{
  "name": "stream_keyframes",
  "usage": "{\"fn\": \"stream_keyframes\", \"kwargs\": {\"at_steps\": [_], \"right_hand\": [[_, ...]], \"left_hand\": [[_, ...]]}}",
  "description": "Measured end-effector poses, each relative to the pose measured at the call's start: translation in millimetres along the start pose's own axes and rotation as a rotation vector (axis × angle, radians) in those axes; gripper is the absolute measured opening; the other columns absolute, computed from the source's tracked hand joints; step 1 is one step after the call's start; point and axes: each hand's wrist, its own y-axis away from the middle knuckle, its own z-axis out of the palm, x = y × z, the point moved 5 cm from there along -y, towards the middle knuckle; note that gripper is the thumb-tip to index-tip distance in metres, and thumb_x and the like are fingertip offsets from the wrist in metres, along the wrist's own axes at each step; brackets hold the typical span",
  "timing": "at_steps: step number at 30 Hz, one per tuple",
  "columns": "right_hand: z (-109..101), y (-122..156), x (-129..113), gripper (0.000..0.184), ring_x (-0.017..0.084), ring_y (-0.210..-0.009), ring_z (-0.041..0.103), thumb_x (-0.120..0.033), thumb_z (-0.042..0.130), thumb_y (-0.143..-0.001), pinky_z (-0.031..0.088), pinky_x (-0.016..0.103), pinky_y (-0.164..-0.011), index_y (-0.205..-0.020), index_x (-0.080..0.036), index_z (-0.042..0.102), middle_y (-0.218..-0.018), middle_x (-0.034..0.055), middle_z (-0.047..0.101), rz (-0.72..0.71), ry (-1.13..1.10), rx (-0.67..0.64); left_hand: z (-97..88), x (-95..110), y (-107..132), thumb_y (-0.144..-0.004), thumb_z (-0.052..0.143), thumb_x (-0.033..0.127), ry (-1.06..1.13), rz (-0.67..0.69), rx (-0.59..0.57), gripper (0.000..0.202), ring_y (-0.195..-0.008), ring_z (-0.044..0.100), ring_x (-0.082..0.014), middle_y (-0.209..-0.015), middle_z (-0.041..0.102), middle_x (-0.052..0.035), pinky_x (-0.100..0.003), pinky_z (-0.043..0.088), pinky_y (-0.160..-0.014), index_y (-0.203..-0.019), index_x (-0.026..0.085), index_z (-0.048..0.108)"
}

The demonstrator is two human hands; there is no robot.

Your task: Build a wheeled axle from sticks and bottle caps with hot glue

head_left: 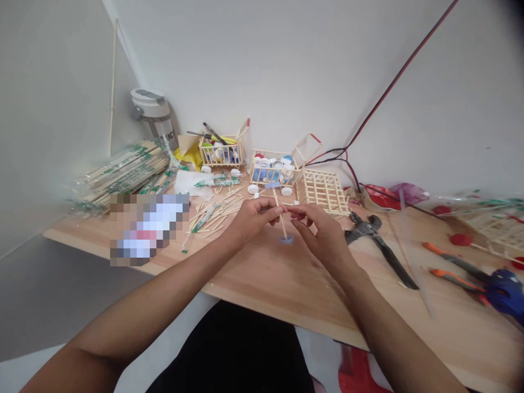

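The left hand (254,218) and the right hand (323,240) are close together above a light wooden table (286,295). Between them stands a thin pale wooden stick (280,218), with a round blue bottle cap (286,239) at its lower end, just over the table. The left hand has its fingers curled and pinches the stick near the upper end. The right hand is half open with its fingertips just beside the stick, and I cannot tell if it has hold.

Right of the stick lie black metal cutters (379,245), then two orange-handled tools (454,267) and a blue object (505,292). Left of the stick are many short loose wooden sticks (208,215), and a pixelated patch (147,229) hides one object. Behind the stick are white bottle caps (252,189), a flat wooden stick lattice (323,191) and two small wooden stick cages (274,169) (223,152). Further left are plastic-wrapped stick bundles (123,174) and a grey-lidded bottle (153,112). A red and black cable (388,93) runs up the white wall.
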Motion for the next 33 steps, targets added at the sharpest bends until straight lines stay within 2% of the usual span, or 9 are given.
{"fn": "stream_keyframes", "kwargs": {"at_steps": [5,12,16,23,28,33], "right_hand": [[-1.9,-1.7,-4.2,0.016,0.02,-0.083,0.06,-0.014,0.055,-0.09,0.047,0.033,-0.07,-0.098,-0.022,0.066,-0.087,0.0058,0.066,-0.08,0.107,0.005],[-4.5,-1.1,-2.9,0.007,0.018,-0.075,0.056,-0.019,0.058,-0.09,0.044,0.031,-0.066,-0.084,-0.021,0.062,-0.079,0.0043,0.061,-0.091,0.161,0.048],[-4.3,-1.1,0.3,0.015,0.017,-0.069,0.051,-0.024,0.058,-0.09,0.039,0.03,-0.063,-0.075,-0.021,0.056,-0.072,0.0024,0.056,-0.075,0.204,0.055],[-3.1,-1.7,-2.0,0.035,0.016,-0.062,0.047,-0.029,0.046,-0.095,0.034,0.03,-0.058,-0.061,-0.022,0.043,-0.062,0.0,0.045,-0.056,0.159,0.016],[-1.6,-2.4,2.9,0.035,0.014,-0.061,0.048,-0.032,0.047,-0.095,0.037,0.029,-0.06,-0.062,-0.021,0.049,-0.062,-0.0004,0.05,-0.005,-0.003,-0.032],[0.3,-3.0,6.6,0.017,0.013,-0.062,0.052,-0.028,0.05,-0.092,0.039,0.026,-0.059,-0.077,-0.021,0.055,-0.068,-0.0013,0.058,0.075,-0.115,-0.11]], "left_hand": [[0.9,-7.3,0.3,-0.073,0.074,0.041,0.171,-0.072,-0.014,0.03,-0.061,0.052,-0.0075,-0.068,0.059,0.0003,-0.023,0.042,-0.064,-0.079,0.012,0.068],[2.3,-13.5,0.0,-0.071,0.077,0.039,0.273,-0.13,-0.043,0.03,-0.062,0.052,-0.0068,-0.069,0.06,-0.0005,-0.023,0.041,-0.065,-0.081,0.011,0.07],[2.6,-18.2,1.0,-0.072,0.077,0.037,0.299,-0.172,-0.068,0.028,-0.064,0.053,-0.0062,-0.074,0.061,-0.001,-0.023,0.042,-0.069,-0.083,0.012,0.07],[4.9,-22.7,2.0,-0.072,0.077,0.037,0.337,-0.218,-0.115,0.03,-0.065,0.053,-0.0068,-0.074,0.06,-0.0013,-0.023,0.043,-0.069,-0.086,0.012,0.071],[7.4,-19.7,3.3,-0.071,0.078,0.038,0.355,-0.221,-0.148,0.032,-0.065,0.053,-0.0069,-0.073,0.059,-0.001,-0.023,0.042,-0.069,-0.087,0.011,0.071],[7.7,-16.5,4.1,-0.071,0.078,0.038,0.377,-0.231,-0.163,0.031,-0.065,0.053,-0.0064,-0.075,0.061,-0.0012,-0.022,0.041,-0.067,-0.086,0.011,0.07]]}}
